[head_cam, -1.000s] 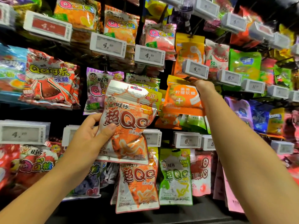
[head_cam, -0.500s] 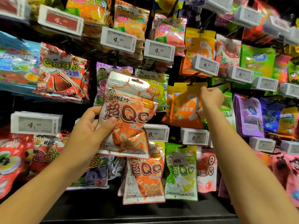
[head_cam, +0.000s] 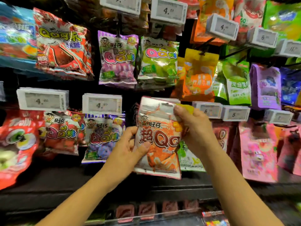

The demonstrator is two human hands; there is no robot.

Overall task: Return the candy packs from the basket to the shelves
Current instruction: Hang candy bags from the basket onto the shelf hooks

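Observation:
An orange and silver candy pack point(head_cam: 158, 139) with dark red lettering is held up in front of the lower row of hanging packs. My left hand point(head_cam: 130, 147) grips its left edge, thumb on the front. My right hand point(head_cam: 193, 126) pinches its top right corner near the hang hole. A green and white pack point(head_cam: 189, 158) hangs just behind it on the right. The basket is out of view.
Rows of hanging candy packs fill the display: red cola pack point(head_cam: 61, 44), purple pack point(head_cam: 117, 57), green pack point(head_cam: 158, 61), orange pack point(head_cam: 197, 75). White price tags point(head_cam: 101, 103) stick out on hook ends. A dark shelf ledge point(head_cam: 114, 181) runs below, pink packs point(head_cam: 257, 152) hang at the right.
My right hand left the orange pack on the upper hook and came down to the held pack's top corner. Both hands moved the pack down and right, to the lower row.

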